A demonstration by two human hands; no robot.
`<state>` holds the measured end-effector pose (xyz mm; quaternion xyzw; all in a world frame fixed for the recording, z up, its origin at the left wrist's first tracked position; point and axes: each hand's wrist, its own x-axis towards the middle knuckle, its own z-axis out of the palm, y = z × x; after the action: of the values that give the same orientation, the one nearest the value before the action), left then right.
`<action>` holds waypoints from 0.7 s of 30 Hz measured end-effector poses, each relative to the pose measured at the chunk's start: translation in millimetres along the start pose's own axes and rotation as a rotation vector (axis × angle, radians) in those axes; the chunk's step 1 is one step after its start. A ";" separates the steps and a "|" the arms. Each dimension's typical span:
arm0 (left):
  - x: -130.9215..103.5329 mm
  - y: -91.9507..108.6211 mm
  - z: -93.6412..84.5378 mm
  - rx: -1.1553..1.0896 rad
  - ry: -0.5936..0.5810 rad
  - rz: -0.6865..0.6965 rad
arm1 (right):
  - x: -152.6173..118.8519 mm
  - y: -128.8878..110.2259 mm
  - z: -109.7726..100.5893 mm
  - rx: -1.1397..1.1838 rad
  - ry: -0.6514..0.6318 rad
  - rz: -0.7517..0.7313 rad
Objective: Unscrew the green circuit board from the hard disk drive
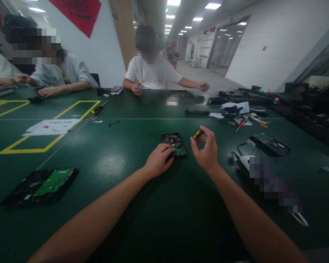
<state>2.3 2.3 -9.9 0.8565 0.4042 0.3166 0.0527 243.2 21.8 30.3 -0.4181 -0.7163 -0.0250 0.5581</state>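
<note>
A hard drive with a green circuit board (180, 149) lies on the dark green table in front of me. My left hand (160, 159) rests over its lower left part, fingers curled on the board and its edge. Just right of the drive, my right hand (207, 148) is raised and pinches a small yellow and black screwdriver (197, 133) between thumb and fingers. The screwdriver's handle shows; its shaft cannot be made out. It is apart from the drive.
Another drive (50, 182) lies at the left, a third (270, 143) at the right beside a strapped pouch (274, 182). Farther back are a yellow-black screwdriver (98, 109), a paper sheet (50, 126), a dark cylindrical tool (196, 111) and cables. People sit across the table.
</note>
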 end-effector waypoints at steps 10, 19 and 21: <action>0.6 -0.1 -1.0 -0.002 -0.007 0.000 | 0.4 -1.5 1.2 0.041 -0.009 -0.005; 0.0 -1.9 0.6 0.004 -0.005 0.000 | 1.4 -2.6 -0.1 0.051 -0.025 -0.004; -0.2 -2.5 0.8 0.006 -0.006 0.001 | 1.4 -2.0 -0.4 0.037 0.004 0.007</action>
<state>1.0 3.9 -11.4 0.8578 0.4045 0.3128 0.0512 242.2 21.1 32.5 -0.4103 -0.7141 -0.0104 0.5672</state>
